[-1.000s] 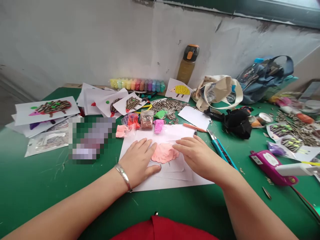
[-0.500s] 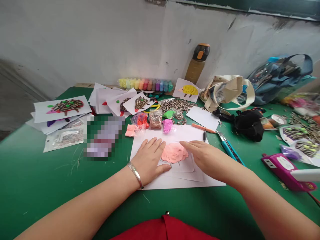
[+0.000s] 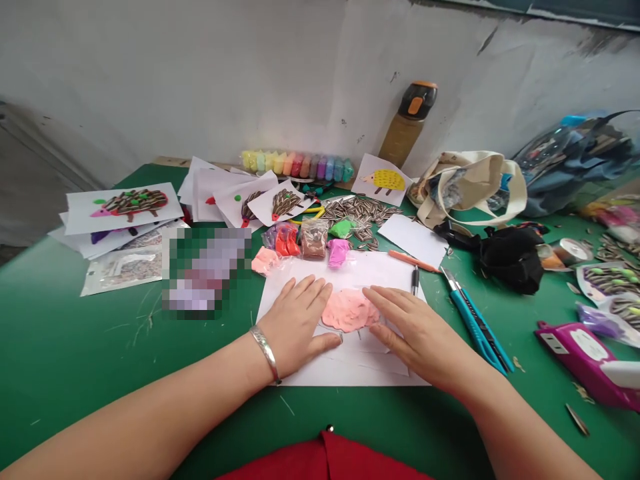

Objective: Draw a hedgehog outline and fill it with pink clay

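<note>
"How far along?"

"Judging by the surface, well spread: pink clay (image 3: 350,310) in a flat, lumpy patch on white paper (image 3: 355,379), near the middle of the bench's (image 3: 125,353) front edge. Uncovered: drawn strokes (image 3: 359,335) just below."

"And the grip?"

"Nothing clenched. Left hand (image 3: 295,320) released, spread flat beside the patch; right hand (image 3: 417,327) loose too, fingertips at the opposite rim. Can't tell how firmly pressing."

"Around that?"

"Beyond, bagged brown clay (image 3: 315,239) and heaped seeds (image 3: 363,212); rightward, a blue cutter (image 3: 465,317); towards the far left corner, hedgehog pictures (image 3: 135,203)."

"The room?"

"Pale wall (image 3: 200,80) behind the back edge, tilted bottle (image 3: 400,137) close by."
</note>
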Motion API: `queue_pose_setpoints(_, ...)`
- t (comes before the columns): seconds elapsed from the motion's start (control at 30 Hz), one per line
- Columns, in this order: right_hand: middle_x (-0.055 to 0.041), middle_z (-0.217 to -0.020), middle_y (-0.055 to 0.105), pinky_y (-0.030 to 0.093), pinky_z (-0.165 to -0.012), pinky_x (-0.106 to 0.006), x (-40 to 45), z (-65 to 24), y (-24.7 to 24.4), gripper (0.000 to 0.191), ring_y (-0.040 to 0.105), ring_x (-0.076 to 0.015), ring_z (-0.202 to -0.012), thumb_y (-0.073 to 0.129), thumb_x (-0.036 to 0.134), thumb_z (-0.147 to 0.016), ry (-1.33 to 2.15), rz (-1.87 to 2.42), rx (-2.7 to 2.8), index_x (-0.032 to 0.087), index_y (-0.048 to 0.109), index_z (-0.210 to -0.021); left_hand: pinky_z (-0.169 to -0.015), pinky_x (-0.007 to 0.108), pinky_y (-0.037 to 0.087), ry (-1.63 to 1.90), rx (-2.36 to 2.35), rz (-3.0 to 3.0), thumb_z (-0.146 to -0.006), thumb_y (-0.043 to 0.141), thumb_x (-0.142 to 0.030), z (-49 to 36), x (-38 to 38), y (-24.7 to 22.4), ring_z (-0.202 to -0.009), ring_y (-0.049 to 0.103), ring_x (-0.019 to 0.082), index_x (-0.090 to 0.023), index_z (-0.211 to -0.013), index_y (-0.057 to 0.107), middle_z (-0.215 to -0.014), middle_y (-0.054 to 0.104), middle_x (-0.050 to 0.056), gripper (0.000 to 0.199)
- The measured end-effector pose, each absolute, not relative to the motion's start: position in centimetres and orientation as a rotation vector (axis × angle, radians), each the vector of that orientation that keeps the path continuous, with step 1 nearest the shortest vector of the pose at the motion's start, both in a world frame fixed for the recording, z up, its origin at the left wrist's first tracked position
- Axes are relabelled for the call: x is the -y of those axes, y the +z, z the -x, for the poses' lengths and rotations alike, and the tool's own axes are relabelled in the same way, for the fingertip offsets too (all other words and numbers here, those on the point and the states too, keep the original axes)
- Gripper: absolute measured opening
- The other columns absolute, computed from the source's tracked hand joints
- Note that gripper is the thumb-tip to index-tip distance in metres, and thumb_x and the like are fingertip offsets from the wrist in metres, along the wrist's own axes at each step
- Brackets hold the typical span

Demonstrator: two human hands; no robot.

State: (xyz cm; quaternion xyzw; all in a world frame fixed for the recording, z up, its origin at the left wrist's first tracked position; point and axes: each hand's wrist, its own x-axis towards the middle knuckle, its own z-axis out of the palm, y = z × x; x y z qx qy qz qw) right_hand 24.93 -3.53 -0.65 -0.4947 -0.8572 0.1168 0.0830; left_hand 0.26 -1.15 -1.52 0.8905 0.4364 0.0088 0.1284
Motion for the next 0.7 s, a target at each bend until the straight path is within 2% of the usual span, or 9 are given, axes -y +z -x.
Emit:
queue_pose_setpoints(0.13,-0.0127,-0.142,0.048,0.04,-0.104,-0.046,3.59,-24.85,-0.41,0.052,0.043,-0.0272,-0.129,0.037,0.043,-0.097,0.306,1.481,2.587,0.018,0.042,-0.142,-0.113,0.055,0.022,0.006,-1.279,-2.612,-0.088,0.052,-0.055,-0.18,1.01,-1.66,-0.139,0.028,0.034,-0.008,-0.144,0.036,-0.149,0.037,0.017,0.075)
queue_pose_setpoints(0.3,-0.0138,-0.146,0.042,0.036,-0.105,-0.054,3.54,-24.58,-0.38,0.048,0.037,-0.0318,-0.133,0.038,0.047,-0.096,0.155,1.539,2.587,0.022,0.051,-0.136,-0.112,0.055,0.024,0.063,-1.256,-2.652,-0.088,0.052,-0.055,-0.01,0.92,-2.17,-0.139,0.029,0.035,-0.008,-0.143,0.037,-0.148,0.039,0.017,0.074)
queue_pose_setpoints(0.5,-0.0103,-0.151,0.037,0.03,-0.106,-0.061,3.88,-24.15,-0.4,0.048,0.033,-0.0335,-0.136,0.037,0.051,-0.095,0.164,1.562,2.693,0.031,0.047,-0.138,-0.112,0.056,0.025,0.111,-1.25,-2.666,-0.088,0.052,-0.056,0.0,0.84,-2.38,-0.138,0.031,0.035,-0.008,-0.142,0.038,-0.146,0.041,0.018,0.073)
queue_pose_setpoints(0.7,-0.0072,-0.15,0.04,0.022,-0.107,-0.066,3.71,-24.31,-0.92,0.049,0.03,-0.0353,-0.137,0.033,0.051,-0.096,0.063,1.61,2.715,0.032,0.045,-0.14,-0.112,0.056,0.025,0.037,-1.267,-2.674,-0.088,0.051,-0.056,-0.2,0.77,-2.07,-0.139,0.029,0.034,-0.008,-0.143,0.038,-0.148,0.038,0.017,0.074)
